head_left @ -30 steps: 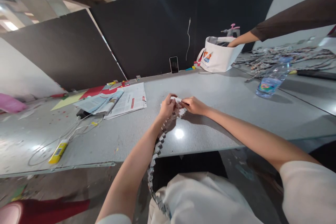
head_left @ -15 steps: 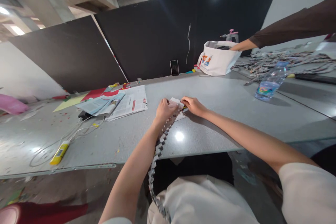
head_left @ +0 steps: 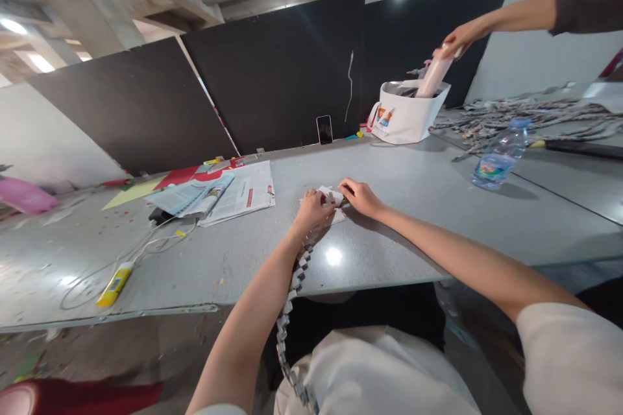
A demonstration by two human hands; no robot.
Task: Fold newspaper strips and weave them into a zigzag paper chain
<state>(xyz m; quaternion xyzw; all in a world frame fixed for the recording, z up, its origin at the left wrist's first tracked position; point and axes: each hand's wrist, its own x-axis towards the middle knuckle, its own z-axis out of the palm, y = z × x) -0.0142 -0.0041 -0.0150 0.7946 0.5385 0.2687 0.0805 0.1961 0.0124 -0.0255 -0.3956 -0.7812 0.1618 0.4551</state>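
- Grey table [head_left: 418, 188]: spans nine to three o'clock.
- Folded-paper chain [head_left: 283, 331]: runs toward six o'clock from your left hand [head_left: 314, 209], whose fingers are bent; you cannot tell its grip.
- Your right hand [head_left: 361, 198]: three o'clock, fingertips narrow, hold unclear.
- White paper [head_left: 331, 194]: between your fingertips.

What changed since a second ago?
The co-worker's hand rose out of the white bag, now gripping a pale pink container whose lower end is at the bag's opening. The left hand and right hand stay at the paper pieces; paper chain, phone and water bottle stayed put.
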